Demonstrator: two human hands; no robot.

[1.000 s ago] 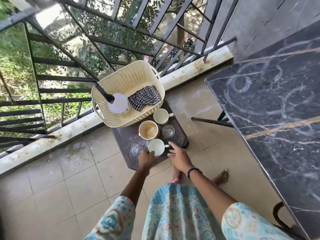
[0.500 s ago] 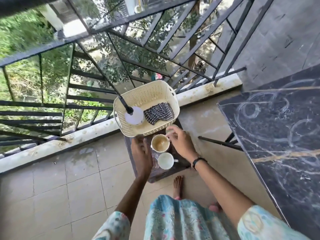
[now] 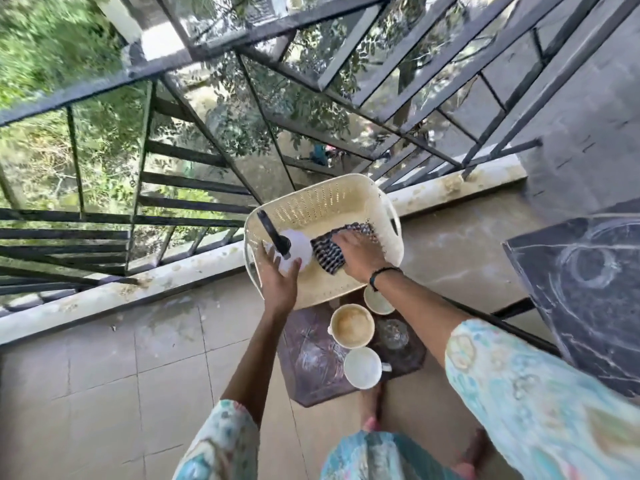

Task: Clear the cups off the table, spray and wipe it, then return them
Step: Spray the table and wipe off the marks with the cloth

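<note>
A cream plastic basket (image 3: 346,206) stands on a low dark stool (image 3: 311,368). Inside it, my left hand (image 3: 278,278) wraps around the white spray bottle (image 3: 298,245) with a black nozzle. My right hand (image 3: 360,254) presses on the checked cloth (image 3: 327,254) beside the bottle. In front of the basket on the stool stand a stained cup (image 3: 351,325), a white cup (image 3: 363,367), a third cup (image 3: 379,301) partly under my right forearm, and a small glass (image 3: 393,334).
The dark marble table (image 3: 588,289), marked with ring stains, fills the right edge. A black metal railing (image 3: 207,133) over a low ledge (image 3: 121,292) closes off the balcony behind the stool. My bare feet (image 3: 370,407) stand on the tiled floor (image 3: 104,393).
Both hands left the cups and moved up into the basket. The left hand came onto the spray bottle and the right hand onto the cloth. The camera leaned forward.
</note>
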